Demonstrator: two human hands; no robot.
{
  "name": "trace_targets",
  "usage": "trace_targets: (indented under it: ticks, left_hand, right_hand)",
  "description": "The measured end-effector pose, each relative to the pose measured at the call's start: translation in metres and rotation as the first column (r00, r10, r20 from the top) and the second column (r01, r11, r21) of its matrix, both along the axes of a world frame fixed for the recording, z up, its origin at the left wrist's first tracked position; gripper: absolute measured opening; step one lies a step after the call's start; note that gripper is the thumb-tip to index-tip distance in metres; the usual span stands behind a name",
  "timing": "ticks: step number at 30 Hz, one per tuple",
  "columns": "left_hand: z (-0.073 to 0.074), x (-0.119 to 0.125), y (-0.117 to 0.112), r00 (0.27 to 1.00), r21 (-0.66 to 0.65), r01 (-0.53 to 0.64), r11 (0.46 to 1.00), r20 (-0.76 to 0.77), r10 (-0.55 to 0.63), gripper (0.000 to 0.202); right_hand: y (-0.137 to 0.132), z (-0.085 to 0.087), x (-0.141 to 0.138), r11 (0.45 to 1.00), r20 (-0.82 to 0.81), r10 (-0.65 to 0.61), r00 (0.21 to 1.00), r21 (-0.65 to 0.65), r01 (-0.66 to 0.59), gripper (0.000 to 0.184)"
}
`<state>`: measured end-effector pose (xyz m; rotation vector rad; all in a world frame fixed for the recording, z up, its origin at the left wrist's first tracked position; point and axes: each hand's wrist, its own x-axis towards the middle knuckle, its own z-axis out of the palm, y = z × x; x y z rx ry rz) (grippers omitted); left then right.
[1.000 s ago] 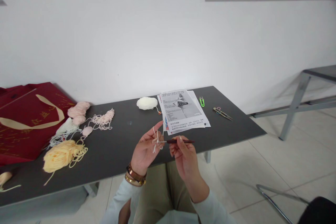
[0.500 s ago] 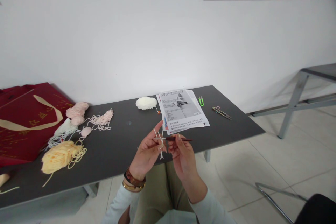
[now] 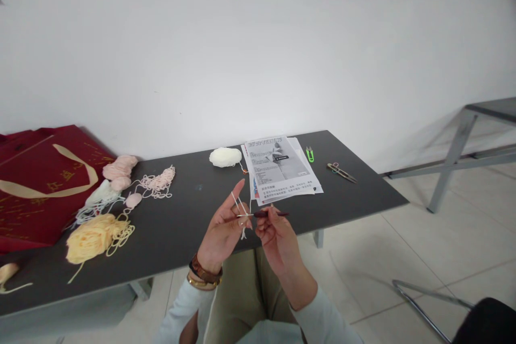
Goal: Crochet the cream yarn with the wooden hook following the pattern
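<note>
Your left hand (image 3: 221, 231) hovers over the near edge of the dark counter (image 3: 181, 220), its index finger raised with a white yarn strand (image 3: 238, 205) looped over it and its other fingers pinching the strand lower down. At its 3 o'clock, your right hand (image 3: 276, 239) pinches a dark crochet hook (image 3: 271, 214), its tip touching the yarn. Printed sheets (image 3: 280, 169) lie at 12 o'clock and a yellow yarn heap (image 3: 91, 236) at 9 o'clock.

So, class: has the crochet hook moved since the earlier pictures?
Yes, slightly. Held in the right hand, the crochet hook has shifted left toward the left hand pinching white yarn, judged against the printed sheet on the table.
</note>
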<state>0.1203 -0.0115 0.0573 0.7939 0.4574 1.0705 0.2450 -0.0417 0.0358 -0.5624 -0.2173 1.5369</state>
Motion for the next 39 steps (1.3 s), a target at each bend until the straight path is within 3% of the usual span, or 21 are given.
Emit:
trace_targets:
  ticks: [10,15,21,26,32,39]
  left_hand:
    - [0.003,0.001,-0.001,1.0,-0.005,0.014,1.0,0.019,-0.013,0.078]
    - [0.005,0.001,-0.007,0.997,0.052,0.053,0.997,-0.053,-0.05,0.079]
    - [0.006,-0.003,-0.01,0.995,0.133,0.009,0.991,-0.1,0.004,0.083]
    - [-0.001,-0.005,-0.009,0.996,0.102,-0.033,0.994,-0.075,0.041,0.075]
    - [-0.002,-0.008,-0.009,0.994,0.108,-0.049,0.993,-0.095,0.06,0.075]
    - [0.004,-0.011,-0.006,0.996,0.087,-0.001,0.996,-0.091,0.009,0.086]
  right_hand:
    - [-0.002,-0.006,0.001,0.996,-0.098,0.087,0.991,0.018,-0.086,0.017]
    - [-0.002,-0.006,-0.001,0.995,-0.171,0.093,0.981,-0.02,-0.097,0.02]
    - [-0.004,0.003,-0.004,0.999,-0.102,0.041,0.994,-0.021,-0.043,0.022]
    - [-0.003,0.007,-0.002,0.999,-0.038,0.013,0.999,-0.041,-0.014,0.024]
    - [0.001,0.004,0.002,0.999,0.06,0.028,0.998,-0.042,-0.025,0.027]
    - [0.003,0.0,0.004,0.993,-0.005,0.12,0.993,-0.019,-0.12,0.022]
